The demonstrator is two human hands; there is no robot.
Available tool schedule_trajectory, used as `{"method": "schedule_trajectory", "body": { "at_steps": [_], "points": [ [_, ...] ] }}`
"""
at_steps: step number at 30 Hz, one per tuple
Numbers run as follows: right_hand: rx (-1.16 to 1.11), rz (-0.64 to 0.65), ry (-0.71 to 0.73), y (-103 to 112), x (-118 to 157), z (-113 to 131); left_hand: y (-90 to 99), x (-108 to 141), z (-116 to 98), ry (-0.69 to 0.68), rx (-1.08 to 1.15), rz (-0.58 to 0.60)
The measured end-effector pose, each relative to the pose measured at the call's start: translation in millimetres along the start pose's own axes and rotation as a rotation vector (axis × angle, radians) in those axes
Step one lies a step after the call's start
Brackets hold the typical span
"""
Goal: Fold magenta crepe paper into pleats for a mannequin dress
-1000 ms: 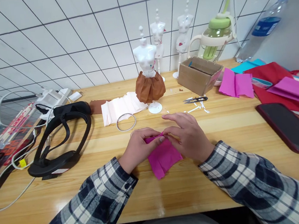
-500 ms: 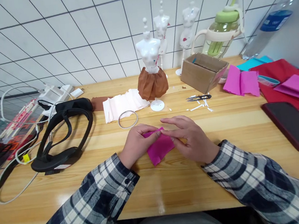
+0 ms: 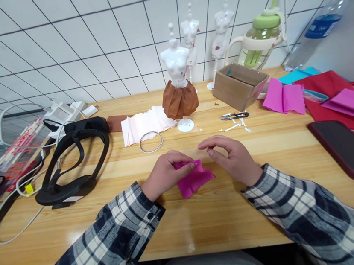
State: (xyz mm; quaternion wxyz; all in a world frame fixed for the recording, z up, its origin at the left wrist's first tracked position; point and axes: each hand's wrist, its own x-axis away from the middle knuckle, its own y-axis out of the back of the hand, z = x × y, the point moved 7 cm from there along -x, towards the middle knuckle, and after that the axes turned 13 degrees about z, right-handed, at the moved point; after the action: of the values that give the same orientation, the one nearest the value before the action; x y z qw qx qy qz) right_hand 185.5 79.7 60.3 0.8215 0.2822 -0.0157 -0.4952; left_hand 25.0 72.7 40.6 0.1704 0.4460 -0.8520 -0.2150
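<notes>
A small piece of magenta crepe paper (image 3: 193,181), or something like it, is pinched along its upper edge between the thumb and fingers of my left hand (image 3: 164,175). Its lower part hangs just over the wooden table, slightly creased. To the right, my right hand (image 3: 233,160) is apart from the paper, its fingers bent and a gap between thumb and index finger; nothing shows between them. Beyond both hands stands a white mini dress form (image 3: 176,59) wearing a gathered brown skirt (image 3: 180,100). A thin metal ring (image 3: 151,142) lies beyond my left hand.
Thread snips (image 3: 235,116) lie among white scraps by a cardboard box (image 3: 239,86). A black headset strap frame (image 3: 71,162) and cables are on the left. A phone (image 3: 348,150), coloured sheets (image 3: 326,88), a green-lidded bottle (image 3: 264,38) and a water bottle (image 3: 322,26) stand right.
My right hand has let go of the magenta paper and moved away to the right. My left hand keeps its pinch. At the far left, another person's hand has gone from view.
</notes>
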Motion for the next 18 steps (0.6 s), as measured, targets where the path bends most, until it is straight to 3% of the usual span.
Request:
{"method": "schedule_trajectory", "body": {
  "at_steps": [6,13,18],
  "points": [
    [0.046,0.197,-0.172,-16.1,-2.5,-17.3,-3.8,-3.3,1.4,-0.024,-0.115,-0.001],
    [0.098,0.136,-0.256,-9.7,-3.8,-31.2,-0.2,-2.3,3.1,-0.006,-0.258,-0.015],
    [0.153,0.112,-0.251,-4.0,-6.7,-46.2,11.9,-3.1,10.8,0.015,-0.492,-0.065]
  ]
}}
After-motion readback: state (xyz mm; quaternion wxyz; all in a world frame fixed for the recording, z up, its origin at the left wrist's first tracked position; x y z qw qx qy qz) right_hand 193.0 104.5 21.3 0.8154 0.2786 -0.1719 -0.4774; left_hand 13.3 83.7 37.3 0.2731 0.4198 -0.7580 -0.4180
